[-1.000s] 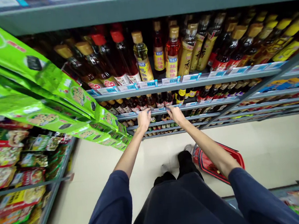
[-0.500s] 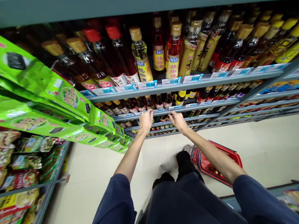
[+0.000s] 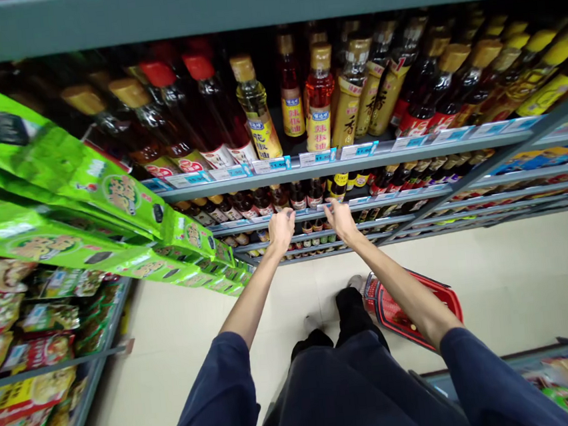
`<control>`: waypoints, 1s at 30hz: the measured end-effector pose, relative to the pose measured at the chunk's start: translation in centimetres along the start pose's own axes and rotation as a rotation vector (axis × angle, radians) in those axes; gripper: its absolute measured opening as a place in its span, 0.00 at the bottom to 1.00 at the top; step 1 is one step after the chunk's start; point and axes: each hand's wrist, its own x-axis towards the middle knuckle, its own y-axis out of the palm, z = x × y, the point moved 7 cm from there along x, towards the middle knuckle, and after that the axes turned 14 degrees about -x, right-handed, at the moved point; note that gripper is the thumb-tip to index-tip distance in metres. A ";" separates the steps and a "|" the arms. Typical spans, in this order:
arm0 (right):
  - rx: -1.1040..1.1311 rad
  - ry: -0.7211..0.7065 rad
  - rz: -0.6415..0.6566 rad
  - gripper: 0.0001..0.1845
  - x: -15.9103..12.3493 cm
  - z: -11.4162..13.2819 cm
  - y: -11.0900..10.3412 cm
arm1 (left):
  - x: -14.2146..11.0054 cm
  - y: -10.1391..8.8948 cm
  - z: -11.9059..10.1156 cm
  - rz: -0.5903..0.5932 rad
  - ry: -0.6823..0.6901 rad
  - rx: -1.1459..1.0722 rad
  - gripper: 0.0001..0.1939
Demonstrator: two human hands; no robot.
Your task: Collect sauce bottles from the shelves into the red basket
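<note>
My left hand (image 3: 282, 231) reaches forward in front of the lower shelves, its fingers loosely curled and slightly apart at the tips. Level with it, my right hand (image 3: 341, 221) has its thumb and fingers apart. I see nothing held in either hand, and a gap lies between them. Above them, a bottle with yellow oil (image 3: 256, 108) and a bottle with red oil (image 3: 318, 99) stand upright at the front of the upper shelf (image 3: 330, 167). Small dark bottles (image 3: 297, 195) line the shelf behind my hands. Whether my fingertips touch that shelf's edge, I cannot tell.
Green packets (image 3: 127, 201) hang in a stack along the left. A red shopping basket (image 3: 448, 301) sits on the floor by my feet, partly behind my right forearm. Bagged goods (image 3: 36, 351) fill a rack at lower left. A grey shelf edge (image 3: 263, 0) crosses the top.
My right hand has shifted slightly right, widening the gap, and its fingers look more spread. The upper bottles appear further left in view as the camera turns a little.
</note>
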 end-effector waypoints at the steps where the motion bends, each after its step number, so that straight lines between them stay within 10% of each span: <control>1: 0.028 0.011 -0.009 0.22 0.1 0.2 0.0 | 0.1 0.0 -0.2 -0.001 0.000 -0.017 0.18; 30: 0.274 0.204 -0.063 0.29 2.1 2.1 1.0 | 1.2 1.5 -2.5 -0.179 -0.199 -0.088 0.18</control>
